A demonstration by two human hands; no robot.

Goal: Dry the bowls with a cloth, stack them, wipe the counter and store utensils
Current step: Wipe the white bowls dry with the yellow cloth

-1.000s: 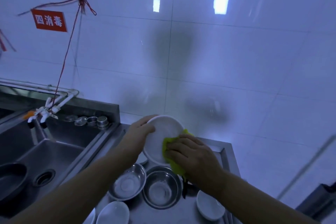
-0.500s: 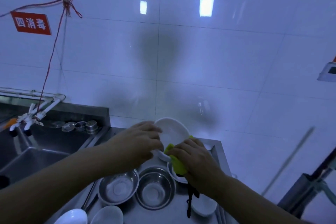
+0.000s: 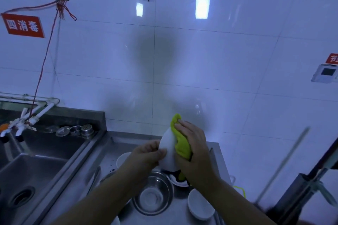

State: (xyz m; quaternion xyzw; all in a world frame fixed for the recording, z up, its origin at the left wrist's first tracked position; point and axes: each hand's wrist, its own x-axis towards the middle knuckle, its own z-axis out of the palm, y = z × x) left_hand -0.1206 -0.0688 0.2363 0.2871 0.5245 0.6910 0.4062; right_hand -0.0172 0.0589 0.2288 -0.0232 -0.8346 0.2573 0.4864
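My left hand [image 3: 147, 154] grips a white bowl [image 3: 168, 149] by its rim and holds it on edge above the steel counter [image 3: 117, 144]. My right hand [image 3: 192, 144] presses a yellow-green cloth [image 3: 180, 141] against the bowl's right side, fingers curled over the cloth. Below the hands stands a steel bowl [image 3: 152, 194]. A white bowl [image 3: 200, 204] lies to its right, another white bowl [image 3: 122, 159] sits behind my left wrist, and a dish [image 3: 178, 182] is partly hidden under my right wrist.
A steel double sink [image 3: 34, 166] with a drain [image 3: 21, 196] lies to the left, taps [image 3: 20, 124] above it and small metal strainers [image 3: 75, 129] on its back ledge. White tiled wall behind. A dark metal stand [image 3: 301, 192] rises at the right.
The bowl has been lifted and turned from facing me to standing on edge. My right hand with the cloth moved up to its right side. The camera tilted up slightly.
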